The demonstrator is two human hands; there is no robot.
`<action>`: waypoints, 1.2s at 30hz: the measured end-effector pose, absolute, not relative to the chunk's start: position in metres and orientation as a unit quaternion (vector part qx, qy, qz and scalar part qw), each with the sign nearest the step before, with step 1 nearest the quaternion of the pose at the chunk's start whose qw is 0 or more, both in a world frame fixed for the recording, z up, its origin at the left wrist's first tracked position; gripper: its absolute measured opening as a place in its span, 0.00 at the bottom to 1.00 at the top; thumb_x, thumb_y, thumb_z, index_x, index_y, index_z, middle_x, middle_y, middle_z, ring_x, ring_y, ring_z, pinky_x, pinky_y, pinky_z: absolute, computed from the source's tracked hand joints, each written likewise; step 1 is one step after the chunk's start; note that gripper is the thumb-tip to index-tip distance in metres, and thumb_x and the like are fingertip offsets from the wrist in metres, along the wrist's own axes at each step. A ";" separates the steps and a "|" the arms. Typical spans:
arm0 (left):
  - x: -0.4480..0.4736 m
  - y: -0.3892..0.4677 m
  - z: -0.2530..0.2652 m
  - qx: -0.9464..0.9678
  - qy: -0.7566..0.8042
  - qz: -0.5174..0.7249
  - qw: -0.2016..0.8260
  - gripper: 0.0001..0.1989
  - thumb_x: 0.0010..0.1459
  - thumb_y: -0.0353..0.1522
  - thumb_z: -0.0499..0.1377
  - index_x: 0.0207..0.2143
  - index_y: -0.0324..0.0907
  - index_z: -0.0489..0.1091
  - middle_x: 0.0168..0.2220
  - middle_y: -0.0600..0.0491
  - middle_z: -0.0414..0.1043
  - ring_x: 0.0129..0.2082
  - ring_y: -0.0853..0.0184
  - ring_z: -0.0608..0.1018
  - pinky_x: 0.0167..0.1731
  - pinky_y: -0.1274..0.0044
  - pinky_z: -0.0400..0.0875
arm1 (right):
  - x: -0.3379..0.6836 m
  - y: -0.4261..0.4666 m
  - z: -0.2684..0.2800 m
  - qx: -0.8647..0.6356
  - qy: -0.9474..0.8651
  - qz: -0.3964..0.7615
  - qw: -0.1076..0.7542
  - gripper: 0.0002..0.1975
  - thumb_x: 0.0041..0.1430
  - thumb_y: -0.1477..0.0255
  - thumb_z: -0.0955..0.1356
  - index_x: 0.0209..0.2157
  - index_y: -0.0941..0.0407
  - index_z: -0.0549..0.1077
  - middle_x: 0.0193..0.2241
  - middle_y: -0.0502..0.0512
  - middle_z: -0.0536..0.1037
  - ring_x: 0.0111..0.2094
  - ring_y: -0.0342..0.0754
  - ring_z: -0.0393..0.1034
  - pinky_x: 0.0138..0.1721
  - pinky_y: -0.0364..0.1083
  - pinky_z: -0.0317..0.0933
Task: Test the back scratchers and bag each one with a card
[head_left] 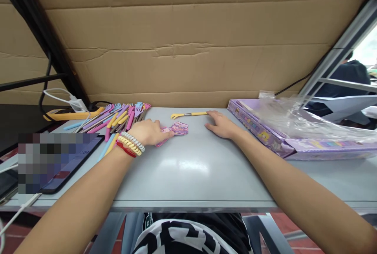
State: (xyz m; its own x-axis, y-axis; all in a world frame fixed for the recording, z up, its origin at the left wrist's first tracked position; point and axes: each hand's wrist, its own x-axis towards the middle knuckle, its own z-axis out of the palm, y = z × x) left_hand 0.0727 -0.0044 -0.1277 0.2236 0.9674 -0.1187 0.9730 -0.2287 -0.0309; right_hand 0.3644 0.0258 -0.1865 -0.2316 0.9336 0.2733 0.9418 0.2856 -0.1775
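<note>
My left hand (149,132), with coiled bands at the wrist, is closed over small pink printed cards (161,142), its fingertips reaching onto a fanned stack of the same cards (180,128). Its palm side is hidden. A yellow back scratcher (191,114) lies flat across the table, claw end pointing left. At the handle's right end rests my right hand (221,124), palm down, fingertips touching it and thumb spread away. Left of my left hand is a pile of colourful back scratchers (118,118), their claws mostly toward the back.
On the right sits an open purple box (259,130) with clear plastic bags (282,108) on it. A tablet (79,159) and a yellow-cased device (59,114) with white cables are at left. A cardboard wall (188,69) closes the back; a person (350,75) is beyond the right frame.
</note>
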 end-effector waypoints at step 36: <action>0.114 0.000 -0.174 0.928 0.362 0.016 0.084 0.39 0.59 0.54 0.38 0.64 0.39 0.47 0.66 0.44 0.46 0.65 0.51 0.48 0.60 0.58 0.43 | 0.346 0.040 -0.187 -0.583 -0.797 -0.077 0.135 0.29 0.60 0.68 0.59 0.60 0.68 0.58 0.62 0.68 0.57 0.64 0.59 0.46 0.63 0.54 0.43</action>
State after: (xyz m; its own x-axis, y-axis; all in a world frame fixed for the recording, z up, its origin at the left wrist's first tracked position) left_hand 0.1135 -0.0004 -0.1738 0.7370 0.6752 -0.0309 0.6698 -0.7234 0.1677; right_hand 0.3457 0.0401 -0.1873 -0.2831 0.9094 0.3048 0.9510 0.3074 -0.0337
